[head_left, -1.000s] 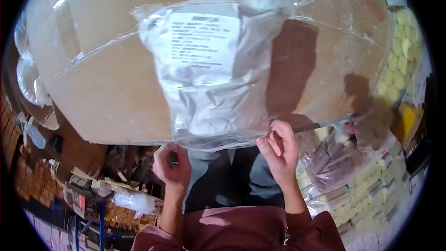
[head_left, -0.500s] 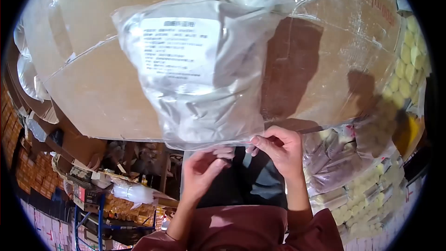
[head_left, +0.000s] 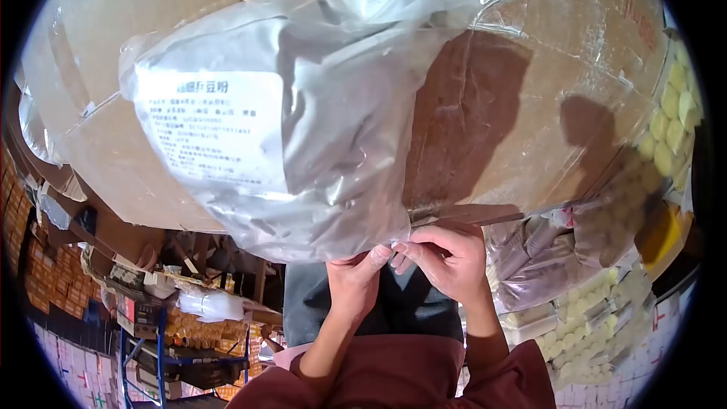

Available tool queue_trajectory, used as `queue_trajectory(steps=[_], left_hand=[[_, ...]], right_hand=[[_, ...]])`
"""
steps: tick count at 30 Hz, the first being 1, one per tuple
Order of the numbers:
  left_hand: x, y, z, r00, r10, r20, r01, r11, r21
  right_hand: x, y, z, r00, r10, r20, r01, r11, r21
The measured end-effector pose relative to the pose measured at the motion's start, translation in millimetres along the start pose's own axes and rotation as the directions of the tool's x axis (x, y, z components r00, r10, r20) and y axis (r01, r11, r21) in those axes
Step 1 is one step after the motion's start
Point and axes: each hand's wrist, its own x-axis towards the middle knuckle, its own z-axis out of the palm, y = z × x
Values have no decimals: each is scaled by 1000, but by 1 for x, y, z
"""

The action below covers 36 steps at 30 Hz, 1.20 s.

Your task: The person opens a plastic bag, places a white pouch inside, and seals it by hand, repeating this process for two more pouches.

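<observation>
A large clear plastic bag [head_left: 341, 129] with pale, silvery contents lies on a cardboard box [head_left: 560, 136]. Its white printed label [head_left: 212, 132] faces up on the left part. My left hand [head_left: 356, 276] is closed on the bag's near edge, thumb on top and fingers partly hidden under the plastic. Right beside it, my right hand [head_left: 447, 257] pinches the near right corner of the same bag. The fingertips of both hands nearly meet there.
Clear bags with purplish contents [head_left: 530, 265] and pale yellow pieces [head_left: 598, 318] lie at the right. A yellow object [head_left: 659, 235] is near the right edge. A blue metal frame [head_left: 161, 348] and a white plastic bundle [head_left: 212, 304] stand lower left.
The bag's left side has swung left and toward me, so its label sits further left and lower. My left hand has moved right, closer to my right hand.
</observation>
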Motion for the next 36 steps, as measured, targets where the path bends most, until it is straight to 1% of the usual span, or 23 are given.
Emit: queue_trajectory(steps=[1, 4, 7, 8, 10, 13, 16, 19, 20, 22, 25, 27, 29, 30, 33, 34, 36], left_hand=[[1, 0, 2, 1000, 16, -19, -16, 1000, 27], [0, -2, 2, 1000, 0, -21, -1, 1000, -16], [-3, 1, 5, 996, 14, -84, -5, 995, 102], [-3, 2, 7, 995, 21, -98, -9, 993, 119], [-4, 4, 12, 992, 35, -125, -15, 988, 155], [-4, 4, 11, 994, 31, -107, -19, 994, 110], [-2, 5, 4, 998, 15, -56, -5, 984, 177], [-4, 15, 17, 992, -45, -120, 52, 997, 57], [-5, 17, 19, 992, -51, -118, 59, 996, 66], [-6, 19, 20, 992, -62, -109, 72, 994, 84], [-7, 16, 11, 981, -81, -177, 73, 996, -52], [-11, 17, 4, 982, -20, -187, 43, 992, 120], [-10, 23, 10, 979, -66, -194, 56, 997, -60], [-10, 21, 12, 981, -17, -195, -1, 996, -89], [-12, 19, 7, 969, -106, -225, 99, 994, -41], [-13, 16, -3, 986, -30, -166, 62, 979, 192], [-13, 14, -7, 984, -53, -171, 52, 999, -10]], right_hand=[[1, 1, -1, 1000, -17, 10, 18, 999, -27], [2, 3, -3, 999, -26, 29, 28, 998, -55], [1, 0, -3, 1000, -8, 12, 8, 996, -88], [1, -1, -3, 1000, 3, 0, -3, 996, -94], [1, -5, -5, 1000, -21, -4, 20, 987, -162], [-1, -11, -3, 999, -39, -32, 32, 978, -205], [1, -14, -2, 997, -53, -47, 42, 975, -217], [0, -15, -3, 998, -42, -52, 31, 982, -185], [0, -16, -4, 998, -34, -52, 25, 985, -168], [0, -20, -7, 999, -2, -34, -3, 989, -150], [-2, -20, -4, 997, 54, -49, -58, 995, -83], [-1, -20, -4, 993, 104, -48, -106, 993, -53], [1, -23, -4, 986, 163, -16, -164, 985, -47], [-4, -15, 1, 976, 204, -81, -199, 978, 64], [-6, -15, 6, 947, 305, -96, -301, 952, 57], [-2, -22, 12, 932, 351, -92, -346, 936, 67], [0, -22, 12, 961, 276, -29, -278, 959, -53]])
